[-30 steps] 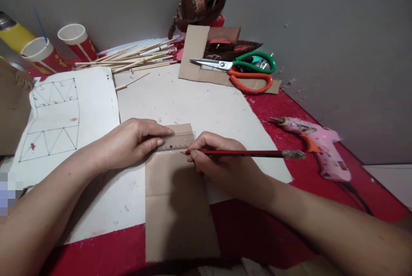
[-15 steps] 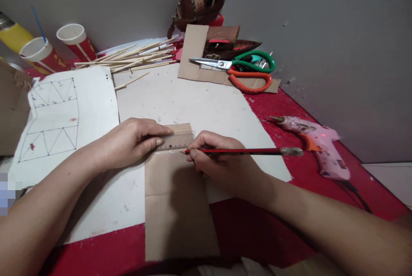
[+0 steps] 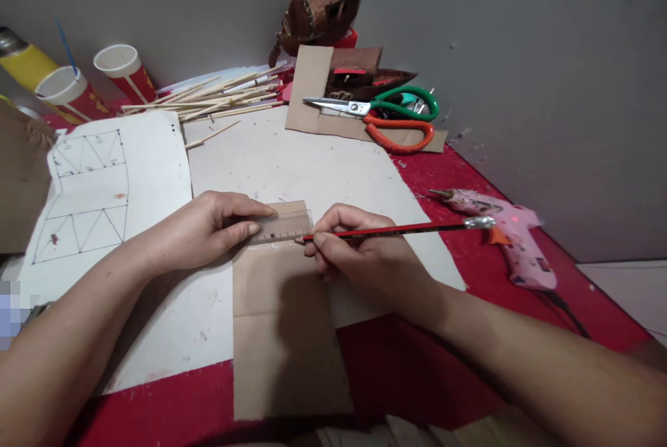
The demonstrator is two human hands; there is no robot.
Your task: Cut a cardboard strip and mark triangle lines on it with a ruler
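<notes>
A clear ruler (image 3: pixel 285 226) lies across the upper part of a brown cardboard strip (image 3: pixel 284 343). My left hand (image 3: pixel 221 228) presses on the ruler's left part, with thumb and forefinger close together on it. A red and black pencil (image 3: pixel 396 230) is pinched in my right hand (image 3: pixel 354 245), its tip on the cardboard at the ruler's lower edge, near the right end. The pencil's back end points right, toward the glue gun. Under the cardboard is a large white sheet (image 3: pixel 281 158).
A paper with drawn triangles (image 3: pixel 151 176) lies left. Behind are thin sticks (image 3: pixel 224 96), paper cups (image 3: pixel 125 75), a yellow bottle (image 3: pixel 31 68), scissors (image 3: pixel 365 108) on cardboard and a brown model (image 3: pixel 323 9). At right, a pink glue gun (image 3: pixel 526 245) rests on the red table (image 3: pixel 406 377).
The pencil's back end has swung up, and its tip has shifted slightly left along the ruler's edge. My left hand still holds the ruler. The whole view has shifted slightly.
</notes>
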